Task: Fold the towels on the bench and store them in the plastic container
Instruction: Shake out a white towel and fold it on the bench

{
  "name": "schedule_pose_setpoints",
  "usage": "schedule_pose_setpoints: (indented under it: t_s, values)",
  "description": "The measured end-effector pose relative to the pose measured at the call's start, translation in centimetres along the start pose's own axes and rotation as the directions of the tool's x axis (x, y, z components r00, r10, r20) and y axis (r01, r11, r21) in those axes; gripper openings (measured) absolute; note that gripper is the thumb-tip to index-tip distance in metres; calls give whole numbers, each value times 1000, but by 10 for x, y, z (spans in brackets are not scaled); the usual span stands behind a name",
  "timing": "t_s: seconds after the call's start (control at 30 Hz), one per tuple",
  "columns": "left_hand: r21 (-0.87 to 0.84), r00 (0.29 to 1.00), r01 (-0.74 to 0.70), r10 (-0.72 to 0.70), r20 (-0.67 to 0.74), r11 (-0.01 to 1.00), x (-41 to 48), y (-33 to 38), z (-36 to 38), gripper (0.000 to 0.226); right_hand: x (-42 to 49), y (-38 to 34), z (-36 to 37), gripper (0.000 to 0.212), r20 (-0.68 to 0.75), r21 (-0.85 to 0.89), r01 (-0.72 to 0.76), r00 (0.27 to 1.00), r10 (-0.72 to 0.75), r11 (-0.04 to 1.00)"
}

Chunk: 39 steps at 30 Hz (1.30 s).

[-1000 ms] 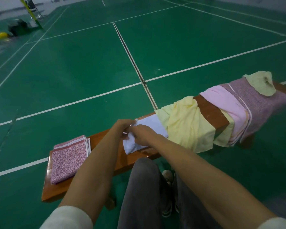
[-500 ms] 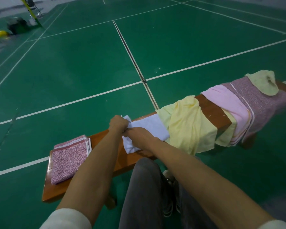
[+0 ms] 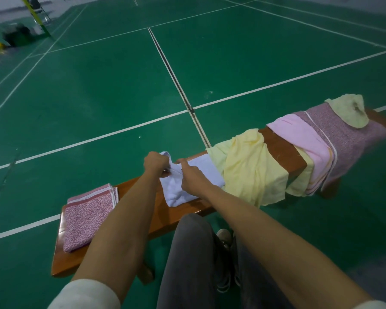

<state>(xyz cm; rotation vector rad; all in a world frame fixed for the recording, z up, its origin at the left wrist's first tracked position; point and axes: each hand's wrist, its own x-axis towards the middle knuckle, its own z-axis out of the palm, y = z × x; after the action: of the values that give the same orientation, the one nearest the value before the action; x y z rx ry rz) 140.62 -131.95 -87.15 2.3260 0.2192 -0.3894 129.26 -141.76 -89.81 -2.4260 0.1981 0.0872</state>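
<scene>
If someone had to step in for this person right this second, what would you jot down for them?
Hands: left hand grips a raised corner of the white towel; right hand pinches the same towel beside it, mid-fold.
Where: white towel lies on the wooden bench. One folded red-patterned towel sits at the bench's left end.
Done: that one towel folded.
Left: finish the white one, then the yellow towel, pink towel, purple patterned towel and the pale cloth on top. No plastic container is in view, so nothing is stored yet.
</scene>
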Motion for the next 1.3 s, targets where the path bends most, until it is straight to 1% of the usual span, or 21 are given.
schedule_pose_setpoints:
  t_s: [0.03, 0.07, 0.13, 0.17, 0.23, 0.3, 0.33, 0.43, 0.47, 0.6, 0.77, 0.83, 0.93, 0.97, 1.03, 1.1, 1.13, 1.17, 1.2, 1.23, 1.3]
  values:
    - [-11, 1000, -17, 17, 3, 1000, 3, 0, 4, 19, 0, 4, -2, 57, -5, 27, -49, 999, 49, 998]
    - [-9, 999, -36, 36, -3, 999, 3, 2, 8, 20, 2, 8, -4, 48, -15, 48, -82, 996, 83, 995]
    - [14, 999, -45, 45, 7, 999, 3, 6, 17, 22, 2, 16, -9, 15, -16, 50, -136, 990, 137, 989]
    - [26, 998, -57, 57, 5, 998, 5, 8, 22, 23, 1, 19, -12, 8, -7, 41, -159, 987, 159, 986]
    - [65, 998, -67, 66, 9, 996, 5, 11, 31, 25, 0, 26, -16, 23, -1, 52, -205, 979, 205, 977]
    - [81, 996, -90, 91, -3, 993, 4, 17, 39, 31, -1, 35, -18, 29, -1, 64, -240, 971, 240, 969]
    - [84, 995, -99, 100, -9, 992, 3, 20, 44, 33, 0, 40, -19, 26, -1, 70, -257, 966, 258, 964]
    - [83, 994, -112, 113, -3, 990, 5, 27, 56, 35, 3, 52, -24, 5, 11, 78, -315, 949, 315, 946]
    - [96, 993, -117, 117, 7, 988, 5, 30, 61, 35, 5, 57, -25, 4, 9, 82, -324, 946, 325, 942]
    - [94, 989, -145, 141, 50, 985, 5, 40, 80, 33, 7, 75, -30, 7, -11, 100, -374, 926, 377, 922]
    - [110, 983, -176, 168, 72, 978, 0, 49, 100, 39, 9, 96, -35, 13, -4, 29, -432, 902, 433, 901]
    - [93, 985, -150, 141, 105, 984, 0, 49, 106, 41, 9, 99, -36, 15, 6, 5, -444, 896, 444, 896]
    - [-24, 967, -50, 54, 248, 998, 2, 45, 109, 46, 10, 101, -35, 22, -12, -46, -440, 898, 440, 897]
    - [-54, 966, -22, 35, 255, 998, 2, 42, 107, 51, 11, 100, -35, 28, -37, -60, -444, 896, 443, 894]
    - [-22, 984, -46, 49, 169, 999, 5, 36, 96, 55, 16, 100, -31, 43, -97, -39, -463, 884, 458, 885]
    - [88, 998, -56, 52, 43, 995, 9, 24, 79, 48, 20, 95, -28, 52, -100, 28, -496, 863, 496, 868]
    - [123, 1000, -25, 25, 6, 992, 12, 17, 71, 41, 24, 93, -25, 53, -82, 80, -508, 854, 514, 858]
    - [150, 1000, 31, -31, -3, 988, 12, 10, 63, 45, 27, 90, -23, 53, -64, 131, -519, 846, 529, 845]
    - [137, 995, 101, -104, 12, 985, 16, 1, 58, 57, 30, 88, -22, 53, -57, 168, -525, 840, 540, 834]
    - [127, 985, 154, -163, 59, 980, 20, -8, 54, 67, 32, 86, -20, 51, -59, 184, -532, 833, 550, 826]
    - [25, 945, 233, -232, 231, 972, 26, -23, 51, 66, 34, 82, -18, 49, -78, 177, -537, 828, 555, 825]
